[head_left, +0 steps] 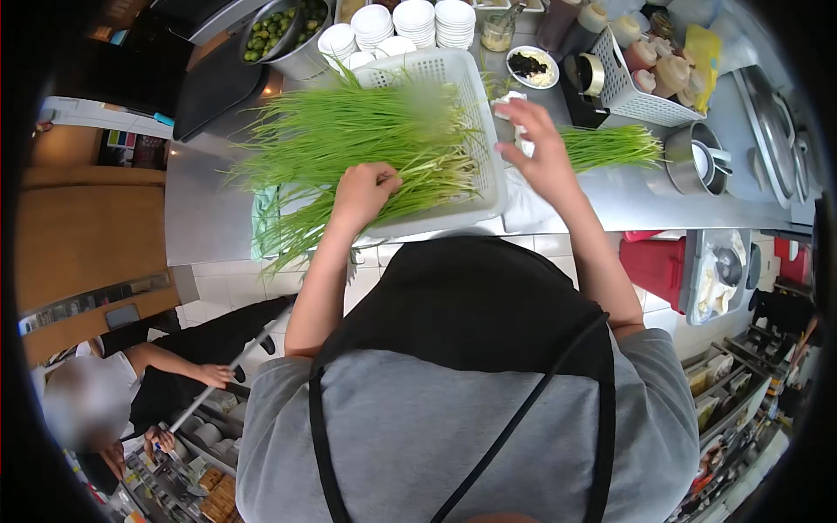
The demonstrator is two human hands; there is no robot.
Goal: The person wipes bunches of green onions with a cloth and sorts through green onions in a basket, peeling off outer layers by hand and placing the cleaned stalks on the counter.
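Note:
A large heap of long green chives (331, 131) lies across a white perforated basket (491, 139), with the leafy ends hanging over its left side. My left hand (364, 190) is closed, thumb and fingers pinched on some chives at the near side of the heap. Just right of the basket, my right hand (542, 155) hovers with its fingers apart and nothing in it. Beyond it a smaller bunch of chives (610, 146) lies on the steel counter (602, 193). A white cloth (527, 202) is partly hidden below my right hand.
Stacked white dishes (414, 24) and a pot of green limes (283, 35) stand behind the basket. A bowl of dark and pale food (532, 68), a bottle basket (649, 96) and a metal pot (693, 161) line the right. At lower left, another person (166, 366) holds a pole.

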